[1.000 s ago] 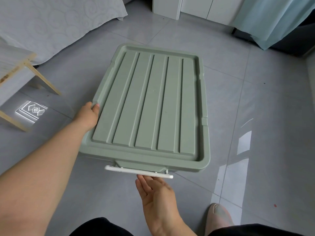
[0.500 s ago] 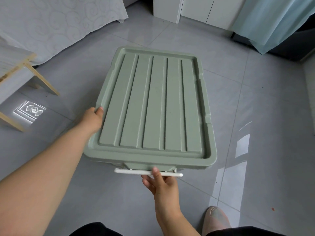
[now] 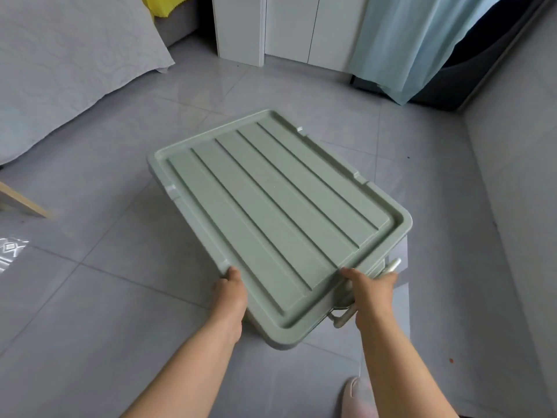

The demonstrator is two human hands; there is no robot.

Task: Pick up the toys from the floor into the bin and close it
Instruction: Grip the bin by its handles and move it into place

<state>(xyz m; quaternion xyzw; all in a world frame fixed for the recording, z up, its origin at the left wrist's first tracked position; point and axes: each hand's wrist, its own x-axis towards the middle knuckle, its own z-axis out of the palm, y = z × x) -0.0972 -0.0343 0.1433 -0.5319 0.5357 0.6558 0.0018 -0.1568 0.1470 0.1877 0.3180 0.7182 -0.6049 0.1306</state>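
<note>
Grey floor tiles (image 3: pixel 105 312) spread beneath the bin (image 3: pixel 403 251), its green lid (image 3: pixel 280 218) seated on top, where the left hand (image 3: pixel 230 292) pinches the lid's long edge, fingers tucked under, and the right hand (image 3: pixel 369 289) curls its fingers round the white handle (image 3: pixel 391 265), bed (image 3: pixel 60 70) and curtain (image 3: pixel 407 40) beyond.

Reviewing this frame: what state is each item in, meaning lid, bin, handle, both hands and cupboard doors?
lid: on the bin, covering it.
bin: closed; contents hidden.
white handle: at the lid's near end; cannot tell whether it is latched.
left hand: grips the lid's side edge.
right hand: grips the white handle, thumb on the lid.
cupboard doors: shut.
</note>
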